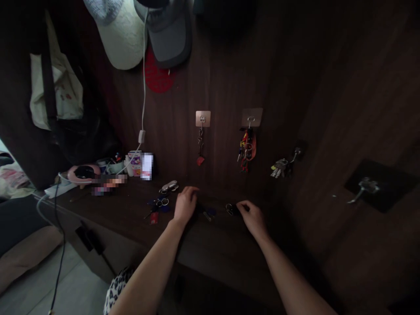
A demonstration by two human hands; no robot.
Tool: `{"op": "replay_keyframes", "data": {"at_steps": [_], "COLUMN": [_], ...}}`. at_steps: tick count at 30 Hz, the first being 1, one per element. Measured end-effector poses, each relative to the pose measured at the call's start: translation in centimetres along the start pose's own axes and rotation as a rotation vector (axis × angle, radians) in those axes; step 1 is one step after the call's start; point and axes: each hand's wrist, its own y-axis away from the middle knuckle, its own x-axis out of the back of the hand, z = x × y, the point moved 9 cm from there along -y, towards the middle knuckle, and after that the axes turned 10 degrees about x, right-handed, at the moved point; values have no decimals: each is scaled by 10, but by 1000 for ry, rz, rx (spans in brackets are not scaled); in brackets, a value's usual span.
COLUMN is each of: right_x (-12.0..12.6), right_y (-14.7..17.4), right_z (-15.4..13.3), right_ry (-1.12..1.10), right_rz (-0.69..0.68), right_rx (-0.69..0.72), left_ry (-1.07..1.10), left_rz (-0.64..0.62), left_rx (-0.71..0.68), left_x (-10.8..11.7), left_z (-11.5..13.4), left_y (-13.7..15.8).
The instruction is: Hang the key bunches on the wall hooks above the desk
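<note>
On the dark wooden counter, my left hand (186, 204) rests with its index finger stretched out to the right and the other fingers partly hidden beneath; I see nothing held in it. Just right of it lies a small bunch of keys (208, 214) with a dark blue part. My right hand (252, 215) pinches a dark key fob (233, 209) with a metal ring at its left end. Left of my left hand lie a silver multi-tool-like piece (169, 187) and a key bunch (161, 202) with rings, blue parts and a red tag (154, 218).
Wall hooks bear a chain with a red charm (200, 161), a colourful key bunch (247, 146) and silver keys (280, 168). An unloaded hook (365, 187) sticks out at right. Caps (170, 37) hang above. At left are a pink round object (76, 175), cables and small boxes (134, 164).
</note>
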Motion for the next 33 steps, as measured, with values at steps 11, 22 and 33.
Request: {"op": "replay_keyframes", "data": {"at_steps": [11, 22, 33], "right_x": [0, 1, 4], "right_y": [0, 0, 0], "right_z": [-2, 4, 4], "right_ry": [18, -24, -44], "right_rz": [-1, 42, 73], "right_rx": [28, 20, 20], "left_ry": [-36, 258, 76], "left_rz": [-17, -318, -233], "left_rx": [257, 53, 27], "left_x": [2, -28, -23], "left_z": [-46, -17, -16], "left_y": [-7, 1, 1]}}
